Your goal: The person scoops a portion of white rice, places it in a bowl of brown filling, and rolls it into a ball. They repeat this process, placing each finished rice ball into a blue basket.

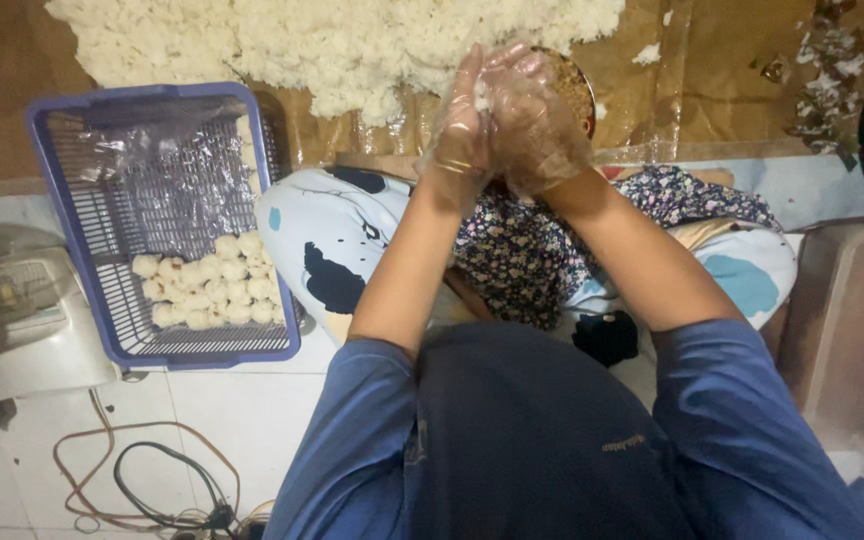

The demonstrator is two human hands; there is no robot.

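White rice lump [480, 95] is pressed between my gloved left hand [460, 125] and right hand [537, 120], fingers closed around it; next, beside the purple basket [62, 180], I judge it needs rounding.

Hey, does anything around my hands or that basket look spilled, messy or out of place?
White scraps lie loose on the brown sheet, apart from the big white heap. Cables sprawl tangled on the floor tiles. The white balls sit neatly in the purple basket.

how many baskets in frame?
1. A purple basket sits on the floor left of the hands, lined with clear plastic and holding white rice balls. Others may lie out of view.
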